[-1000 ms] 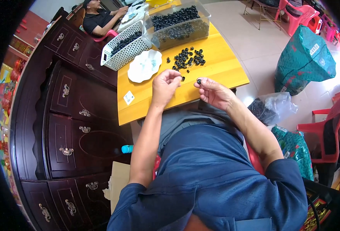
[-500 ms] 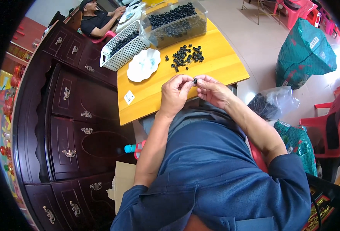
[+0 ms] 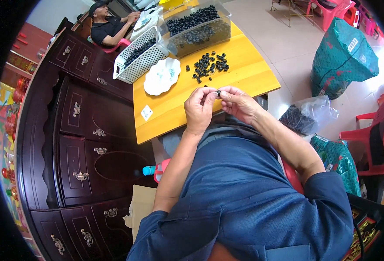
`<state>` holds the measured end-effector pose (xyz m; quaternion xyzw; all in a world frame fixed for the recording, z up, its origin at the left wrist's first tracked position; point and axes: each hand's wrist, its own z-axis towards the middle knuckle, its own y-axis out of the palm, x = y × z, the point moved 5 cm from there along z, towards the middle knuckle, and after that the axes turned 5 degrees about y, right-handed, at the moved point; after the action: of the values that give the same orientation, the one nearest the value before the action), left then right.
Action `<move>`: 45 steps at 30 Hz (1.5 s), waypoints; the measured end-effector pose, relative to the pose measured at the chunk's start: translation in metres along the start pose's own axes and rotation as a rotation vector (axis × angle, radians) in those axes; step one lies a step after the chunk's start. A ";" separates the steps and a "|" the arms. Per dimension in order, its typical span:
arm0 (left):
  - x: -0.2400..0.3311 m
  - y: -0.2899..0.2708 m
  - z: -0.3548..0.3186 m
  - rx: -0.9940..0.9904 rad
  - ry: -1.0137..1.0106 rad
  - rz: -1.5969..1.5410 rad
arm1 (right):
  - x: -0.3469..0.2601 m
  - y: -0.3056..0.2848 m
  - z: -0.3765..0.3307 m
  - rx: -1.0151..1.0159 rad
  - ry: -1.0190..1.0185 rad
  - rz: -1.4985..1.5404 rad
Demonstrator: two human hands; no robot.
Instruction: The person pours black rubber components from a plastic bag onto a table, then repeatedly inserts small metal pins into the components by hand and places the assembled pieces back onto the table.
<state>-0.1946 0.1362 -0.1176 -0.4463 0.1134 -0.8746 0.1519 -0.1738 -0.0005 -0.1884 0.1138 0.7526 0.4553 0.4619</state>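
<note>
My left hand [image 3: 199, 109] and my right hand [image 3: 240, 105] meet over the near edge of the yellow table [image 3: 250, 69]. Between their fingertips is a small round black part [image 3: 218, 93], gripped from both sides; fingers partly cover it. Just beyond lies a loose pile of similar black parts [image 3: 210, 65]. To its left sits a white wavy-edged dish [image 3: 154, 85] with small pale blue pieces in it. Farther back stand a clear plastic bin [image 3: 194, 48] and a white perforated basket [image 3: 135, 71], both holding many black parts.
A small white card [image 3: 146, 112] lies at the table's left. Dark wooden drawers [image 3: 92, 108] line the left side. At far left a person [image 3: 107, 28] works with both hands. Green bags [image 3: 340, 61], a clear bag [image 3: 307, 117] and a red chair [image 3: 375, 135] stand on the right.
Both hands stay together at nearly the same spot, the black part still between their fingertips and slightly turned. The whole view has shifted a little.
</note>
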 end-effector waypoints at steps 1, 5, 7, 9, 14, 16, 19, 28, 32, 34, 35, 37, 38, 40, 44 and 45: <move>-0.001 0.001 -0.001 0.000 -0.001 0.000 | 0.001 0.000 -0.001 0.004 -0.001 0.011; -0.003 0.002 -0.002 0.023 0.013 -0.009 | 0.000 0.003 -0.002 0.016 -0.010 0.033; -0.002 0.000 -0.003 0.031 -0.007 -0.007 | 0.001 0.004 0.001 0.004 -0.041 0.018; -0.009 0.005 -0.006 0.039 -0.134 -0.185 | 0.000 0.003 0.003 0.003 -0.068 0.008; -0.013 0.007 -0.009 0.061 -0.173 -0.242 | -0.001 0.002 0.002 0.064 -0.146 -0.046; -0.013 0.006 -0.008 0.063 -0.166 -0.238 | -0.002 0.002 0.002 0.066 -0.137 -0.054; -0.015 0.005 -0.006 0.046 -0.192 -0.269 | -0.005 0.000 0.003 0.055 -0.130 -0.074; -0.010 -0.001 -0.001 -0.159 -0.289 -0.369 | -0.015 0.009 -0.003 -0.027 -0.119 -0.202; 0.011 -0.005 0.002 -0.251 -0.047 -0.183 | -0.012 0.010 -0.006 -0.162 -0.133 -0.156; 0.022 -0.007 0.003 -0.288 -0.002 -0.126 | -0.012 0.010 -0.008 -0.149 -0.134 -0.170; 0.024 -0.009 0.002 -0.267 0.023 -0.110 | -0.011 0.013 -0.009 -0.182 -0.128 -0.163; 0.021 -0.010 -0.001 -0.336 -0.098 -0.163 | -0.010 0.015 -0.010 -0.190 -0.095 -0.125; 0.018 -0.009 -0.003 -0.318 -0.099 -0.210 | -0.008 0.015 -0.011 -0.205 -0.086 -0.115; 0.009 -0.009 -0.006 -0.305 -0.142 -0.265 | -0.006 0.016 -0.008 -0.224 -0.074 -0.115; 0.001 -0.006 -0.009 -0.266 -0.203 -0.362 | -0.002 0.016 -0.007 -0.209 -0.041 -0.104; 0.000 -0.006 -0.011 -0.261 -0.221 -0.389 | -0.002 0.018 -0.007 -0.211 -0.038 -0.112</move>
<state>-0.2042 0.1426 -0.1222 -0.5684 0.1199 -0.8112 -0.0667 -0.1826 0.0046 -0.1722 0.0309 0.6966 0.5032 0.5104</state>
